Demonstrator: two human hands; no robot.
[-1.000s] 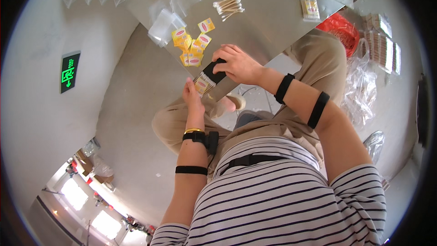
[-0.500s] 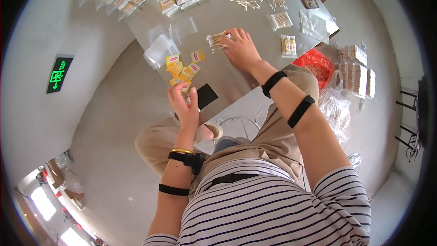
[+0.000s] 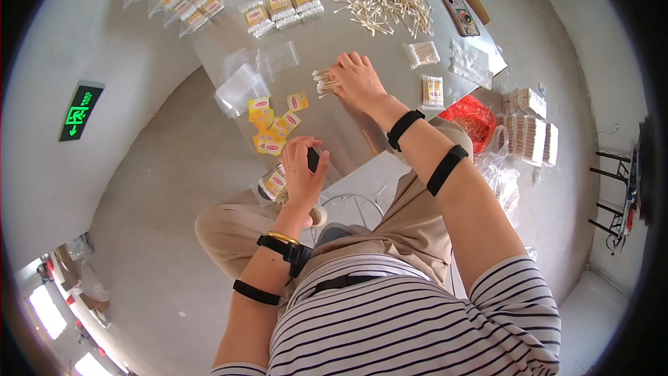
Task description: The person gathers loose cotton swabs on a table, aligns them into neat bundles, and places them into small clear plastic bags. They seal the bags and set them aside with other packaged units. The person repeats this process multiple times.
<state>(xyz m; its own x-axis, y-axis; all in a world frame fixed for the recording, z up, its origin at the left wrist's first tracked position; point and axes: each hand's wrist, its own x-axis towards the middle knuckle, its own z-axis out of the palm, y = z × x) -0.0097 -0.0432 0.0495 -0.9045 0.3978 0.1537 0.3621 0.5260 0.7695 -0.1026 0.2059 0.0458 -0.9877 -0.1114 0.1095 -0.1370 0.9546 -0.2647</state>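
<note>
My right hand (image 3: 360, 83) is closed around a loose bundle of cotton swabs (image 3: 325, 82) at the middle of the table, their white tips sticking out to the left. At the near edge, my left hand (image 3: 303, 170) is held with fingers curved and thumb apart, over a black square (image 3: 314, 159) that shows between them. I see nothing gripped in it. Beside its wrist lies a clear packet of cotton swabs with a yellow label (image 3: 273, 182). Several yellow printed cards (image 3: 270, 141) are spread just beyond the left fingers.
Clear plastic bags (image 3: 242, 87) lie at the left. Bagged swab packs (image 3: 280, 7) line the far side, by a loose swab heap (image 3: 390, 1). A phone (image 3: 459, 14) and two swab packets (image 3: 432, 92) are rightward. A red bag (image 3: 470, 122) stands beyond the right edge.
My left hand has moved right and nearer, over the black square, uncovering the labelled swab packet. My right hand stays on the swab bundle, which now looks more gathered. The whole view has shifted slightly.
</note>
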